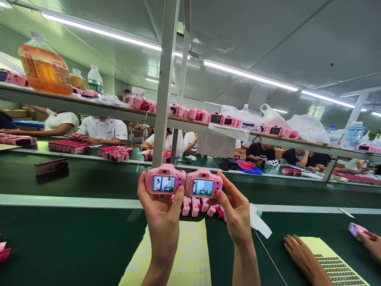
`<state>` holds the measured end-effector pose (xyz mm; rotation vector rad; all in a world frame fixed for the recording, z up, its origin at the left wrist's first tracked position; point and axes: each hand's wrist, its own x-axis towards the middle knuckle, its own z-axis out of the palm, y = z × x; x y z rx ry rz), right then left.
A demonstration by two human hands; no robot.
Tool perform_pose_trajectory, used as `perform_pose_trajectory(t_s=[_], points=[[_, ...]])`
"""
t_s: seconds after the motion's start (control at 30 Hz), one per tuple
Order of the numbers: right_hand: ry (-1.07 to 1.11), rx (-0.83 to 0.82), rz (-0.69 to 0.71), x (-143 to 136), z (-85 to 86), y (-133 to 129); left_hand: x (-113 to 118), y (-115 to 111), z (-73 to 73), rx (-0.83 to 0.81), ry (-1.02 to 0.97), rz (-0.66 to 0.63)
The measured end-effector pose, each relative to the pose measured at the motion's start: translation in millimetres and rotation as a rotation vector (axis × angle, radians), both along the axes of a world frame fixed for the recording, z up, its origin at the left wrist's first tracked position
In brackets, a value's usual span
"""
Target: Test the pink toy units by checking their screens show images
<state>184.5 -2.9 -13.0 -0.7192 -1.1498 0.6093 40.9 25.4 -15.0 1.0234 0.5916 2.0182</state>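
Note:
Two pink toy cameras are held up side by side, their lit screens facing me. My left hand (162, 210) grips the left toy camera (151, 174), thumb by its buttons. Around the right edge of the other toy camera (190, 180), my right hand (236, 206) is closed, thumb at its lower right buttons. The two bodies meet or nearly meet in the middle. Both screens show a picture of people. Below them, several more pink toy cameras (195, 207) lie in a row, partly hidden. A yellow sheet with small pale stickers (193, 238) lies under my forearms.
A co-worker's hand (303, 254) rests at a yellow label sheet (324, 248) on the right; another hand (370, 242) holds a toy camera. A post (165, 79) and a shelf (190, 122) with cameras and bottles stand ahead. One dark-looking camera (51, 167) lies on the green belt.

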Motion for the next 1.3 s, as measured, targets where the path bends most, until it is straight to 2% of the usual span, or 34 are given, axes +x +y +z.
perform_pose_trajectory(t_s=[0.4, 0.47, 0.53, 0.63, 0.77, 0.9, 1.07, 1.3], points=[[0.019, -0.026, -0.056, -0.6, 2.8, 9.0, 3.9, 8.1, -5.3, 0.019, 0.022, -0.005], [0.023, -0.047, -0.076, -2.0, 1.8, 15.0, 4.9, 11.8, -10.6, 0.009, 0.025, -0.001], [0.013, -0.073, -0.069, -4.3, -4.2, 20.3, 2.5, 14.6, -23.0, -0.024, 0.033, 0.014], [-0.013, -0.139, -0.02, -10.6, -27.5, 22.1, -8.3, 12.4, -54.5, -0.11, 0.057, 0.032], [-0.018, -0.268, 0.032, -21.9, -78.1, 9.8, -26.5, -3.2, -101.0, -0.228, 0.106, 0.052], [0.008, -0.375, 0.035, -28.9, -122.3, -5.9, -35.8, -18.2, -134.4, -0.318, 0.133, 0.074], [0.034, -0.452, 0.033, -31.7, -151.6, -10.5, -37.9, -23.0, -158.0, -0.348, 0.132, 0.088], [0.037, -0.476, 0.061, -35.0, -164.8, -14.1, -40.3, -24.2, -167.3, -0.325, 0.133, 0.115]])
